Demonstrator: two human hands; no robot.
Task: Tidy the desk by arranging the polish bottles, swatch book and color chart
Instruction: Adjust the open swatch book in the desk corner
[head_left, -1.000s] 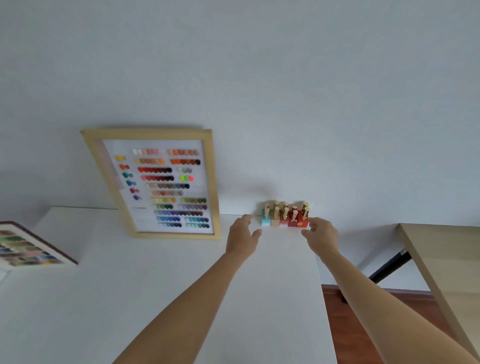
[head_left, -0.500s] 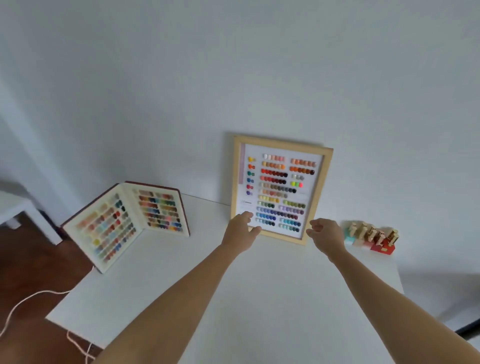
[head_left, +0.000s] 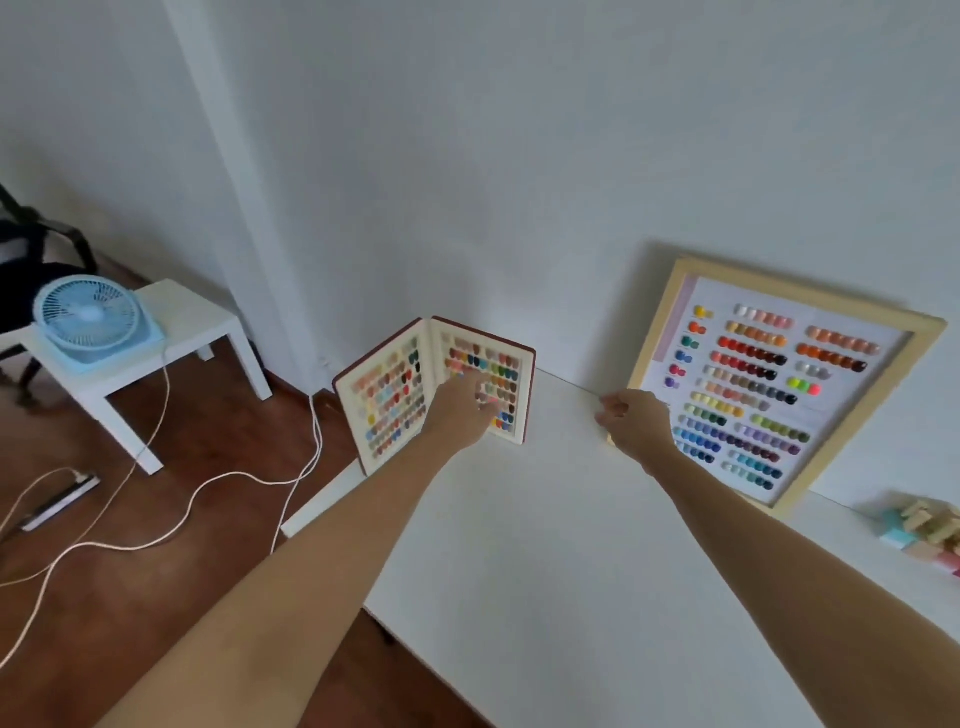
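Note:
The swatch book (head_left: 395, 395) stands open and upright at the white desk's (head_left: 545, 545) far left corner, its pages full of coloured nail tips. My left hand (head_left: 462, 410) reaches in front of its right page, fingers apart, holding nothing; whether it touches the page I cannot tell. The framed color chart (head_left: 779, 379) leans against the wall at the back right. My right hand (head_left: 631, 421) hovers at the chart's lower left corner, fingers loosely curled, empty. The polish bottles (head_left: 930, 530) stand in a blurred row at the far right edge.
A small white side table (head_left: 192, 322) with a light blue fan (head_left: 88, 322) stands on the wooden floor at left. White cables (head_left: 208, 488) and a power strip (head_left: 60, 501) lie on the floor. A dark chair (head_left: 31, 254) sits at the far left.
The view has swung left from the bottles past the chart to the swatch book. My left hand moved from the chart to the book; my right hand went from the bottles to the chart's left corner.

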